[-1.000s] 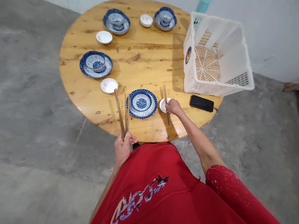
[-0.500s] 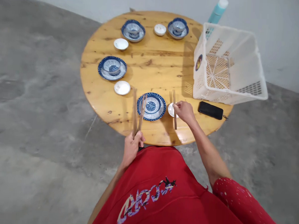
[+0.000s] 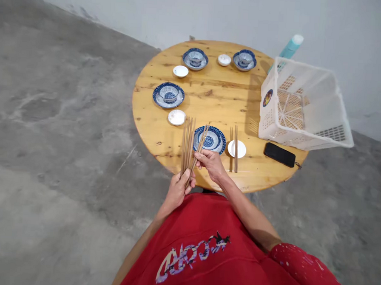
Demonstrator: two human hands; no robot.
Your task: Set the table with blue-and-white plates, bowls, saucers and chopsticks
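Several wooden chopsticks point(image 3: 187, 144) rise from my left hand point(image 3: 177, 188), which is closed round their lower ends at the table's near edge. My right hand point(image 3: 210, 162) pinches some of these chopsticks partway up, tilted to the right of the others. Just beyond lies a blue-patterned plate with a bowl point(image 3: 214, 135), partly covered by my right hand and the chopsticks. To its right, a pair of chopsticks point(image 3: 236, 151) rests across a small white dish point(image 3: 241, 149), touched by neither hand.
The round wooden table point(image 3: 211, 105) carries more blue plates with bowls point(image 3: 169, 94) and white dishes point(image 3: 180, 71) along its left and far sides. A white plastic basket point(image 3: 268, 117), a black phone point(image 3: 279, 154) and a light-blue bottle point(image 3: 290, 47) stand or lie at the right.
My right hand has let go of the chopsticks on the white dish and moved left to pinch chopsticks held in my left hand. The view has shifted, so the table appears lower and further right.
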